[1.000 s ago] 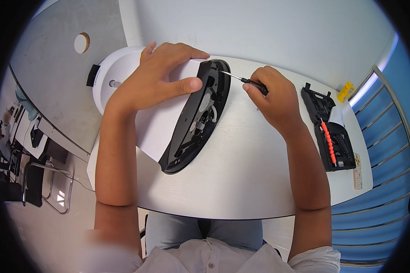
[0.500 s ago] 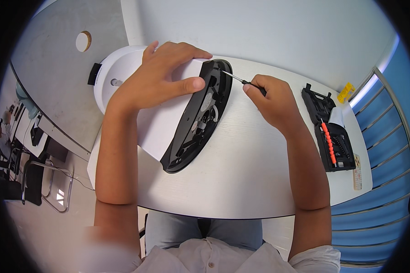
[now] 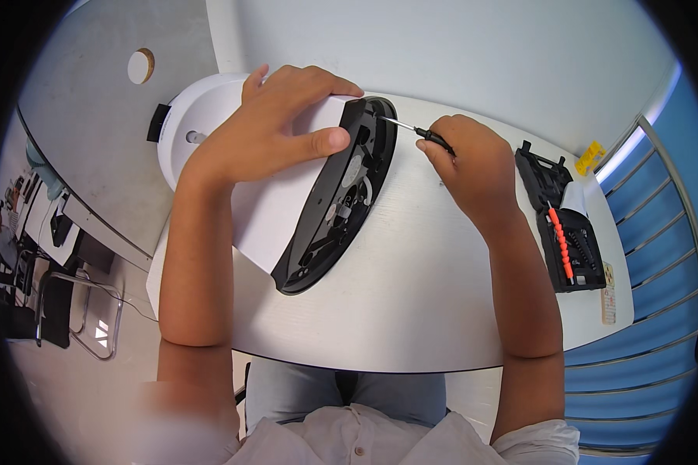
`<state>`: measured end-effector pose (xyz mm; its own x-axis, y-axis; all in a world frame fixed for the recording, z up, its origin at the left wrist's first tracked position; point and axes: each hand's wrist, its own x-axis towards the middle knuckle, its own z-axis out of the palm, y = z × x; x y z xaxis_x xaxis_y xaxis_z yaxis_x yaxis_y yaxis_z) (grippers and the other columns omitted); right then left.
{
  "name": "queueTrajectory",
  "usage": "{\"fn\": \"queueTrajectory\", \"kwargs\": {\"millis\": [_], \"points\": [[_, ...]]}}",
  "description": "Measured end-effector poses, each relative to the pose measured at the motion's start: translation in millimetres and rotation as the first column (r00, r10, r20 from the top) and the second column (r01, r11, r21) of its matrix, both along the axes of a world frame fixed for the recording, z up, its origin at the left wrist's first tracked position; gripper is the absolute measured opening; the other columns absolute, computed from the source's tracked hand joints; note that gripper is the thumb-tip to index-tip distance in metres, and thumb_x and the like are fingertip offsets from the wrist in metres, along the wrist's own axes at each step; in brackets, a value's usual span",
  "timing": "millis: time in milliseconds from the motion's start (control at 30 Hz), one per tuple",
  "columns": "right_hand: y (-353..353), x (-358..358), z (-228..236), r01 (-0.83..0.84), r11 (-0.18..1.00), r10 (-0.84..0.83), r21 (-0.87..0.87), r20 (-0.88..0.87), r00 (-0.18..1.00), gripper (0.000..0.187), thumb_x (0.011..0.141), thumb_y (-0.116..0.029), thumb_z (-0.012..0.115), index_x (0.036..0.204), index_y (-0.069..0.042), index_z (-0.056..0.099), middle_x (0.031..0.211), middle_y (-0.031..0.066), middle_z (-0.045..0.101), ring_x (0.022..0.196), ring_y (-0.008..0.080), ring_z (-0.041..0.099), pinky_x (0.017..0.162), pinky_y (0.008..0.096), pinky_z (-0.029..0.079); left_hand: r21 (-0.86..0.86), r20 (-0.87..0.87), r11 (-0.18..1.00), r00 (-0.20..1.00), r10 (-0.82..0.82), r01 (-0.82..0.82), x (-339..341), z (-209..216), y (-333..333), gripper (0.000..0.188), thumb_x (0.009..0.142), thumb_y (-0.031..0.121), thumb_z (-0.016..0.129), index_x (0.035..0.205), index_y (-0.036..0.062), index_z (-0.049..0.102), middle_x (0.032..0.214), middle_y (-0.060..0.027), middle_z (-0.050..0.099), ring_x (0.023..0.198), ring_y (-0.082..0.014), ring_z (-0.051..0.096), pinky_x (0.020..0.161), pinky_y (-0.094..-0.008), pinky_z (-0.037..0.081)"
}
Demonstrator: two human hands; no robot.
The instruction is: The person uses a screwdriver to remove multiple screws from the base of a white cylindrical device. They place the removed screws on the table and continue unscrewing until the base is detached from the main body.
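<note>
A white appliance with a rounded body (image 3: 267, 225) lies on its side on the white table; I cannot tell its exact kind. Its black base (image 3: 341, 198) faces right, showing recesses and grey inner parts. My left hand (image 3: 275, 128) rests across the white body, fingers spread, with the thumb near the base's edge. Between the fingers of my right hand (image 3: 473, 159) is the dark handle of a screwdriver (image 3: 434, 141). The thin metal shaft points left, and its tip reaches into the upper end of the base. Whether the tip sits on a screw is too small to see.
An opened black tool case (image 3: 570, 248) with an orange flexible shaft (image 3: 560, 242) lies at the right. Beside it are a pale remote control (image 3: 609, 294) and a yellow packet (image 3: 590, 158). A metal railing (image 3: 667, 178) runs past the table's right edge; a wall stands behind.
My right hand has shifted slightly up and right, and more of the screwdriver handle shows. The appliance and my left hand have barely moved.
</note>
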<state>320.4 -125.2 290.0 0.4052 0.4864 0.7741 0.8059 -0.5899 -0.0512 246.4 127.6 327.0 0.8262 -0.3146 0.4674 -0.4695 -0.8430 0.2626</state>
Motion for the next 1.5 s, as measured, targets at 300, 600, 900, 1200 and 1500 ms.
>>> {"fn": "queueTrajectory", "kwargs": {"millis": [300, 600, 900, 1200, 1500], "points": [[-8.6, 2.6, 12.6, -0.074, 0.977, 0.187, 0.2, -0.636, 0.749, 0.017, 0.081, -0.018, 0.061, 0.08, -0.001, 0.064, 0.061, 0.003, 0.051, 0.056, 0.0125, 0.043, 0.053, 0.029, 0.034, -0.008, -0.001, 1.0, 1.0, -0.011, 0.011, -1.1, 0.2, -0.2, 0.07, 0.08, 0.069, 0.051, 0.122, 0.0125, 0.056, 0.122, -0.0037, 0.057, 0.125, -0.0238, 0.044, 0.109, -0.0572, 0.006], [-11.3, 0.1, 18.2, -0.063, 0.994, 0.104, 0.085, -0.661, 0.743, 0.016, 0.085, -0.021, 0.061, 0.084, -0.005, 0.063, 0.057, 0.0017, 0.048, 0.052, 0.0123, 0.039, 0.051, 0.0294, 0.032, 0.009, 0.056, 0.997, 0.995, -0.079, 0.078, 0.8, -1.1, -0.2, 0.068, 0.082, 0.065, 0.05, 0.12, 0.0094, 0.057, 0.119, -0.0057, 0.058, 0.118, -0.0237, 0.047, 0.105, -0.0456, 0.018], [-8.5, 1.9, -9.8, 0.049, 0.997, -0.027, -0.066, 0.302, 0.953, 0.019, 0.083, -0.02, 0.065, 0.071, -0.009, 0.056, 0.058, 0.0046, 0.046, 0.053, 0.0216, 0.046, 0.049, 0.0318, 0.038, 0.025, 0.053, 0.994, 0.993, -0.107, 0.105, 3.5, 1.1, -2.6, 0.069, 0.083, 0.065, 0.048, 0.12, 0.0077, 0.056, 0.117, -0.0063, 0.059, 0.117, -0.0234, 0.048, 0.104, -0.0406, 0.02], [-8.3, -3.7, 12.1, -0.004, 0.999, 0.019, 0.046, -0.332, 0.943, 0.029, 0.087, -0.023, 0.062, 0.066, -0.004, 0.055, 0.065, 0.0082, 0.048, 0.06, 0.0244, 0.048, 0.054, 0.0366, 0.038, 0.037, 0.053, 0.996, 0.995, -0.082, 0.08, 0.3, 1.8, -0.1, 0.069, 0.083, 0.065, 0.049, 0.12, 0.007, 0.056, 0.12, -0.007, 0.059, 0.119, -0.0236, 0.048, 0.105, -0.04, 0.02], [1.6, -7.2, -10.7, 0.098, 0.995, -0.099, 0.017, 0.288, 0.953, 0.026, 0.068, -0.016, 0.077, 0.074, -0.01, 0.053, 0.075, 0.001, 0.048, 0.068, 0.0178, 0.048, 0.052, 0.0288, 0.041, 0.033, 0.06, 0.996, 0.994, -0.086, 0.084, 2.1, 0.2, -1.5, 0.068, 0.084, 0.064, 0.048, 0.121, 0.0073, 0.056, 0.12, -0.0072, 0.058, 0.119, -0.0242, 0.047, 0.105, -0.0398, 0.021]]}}
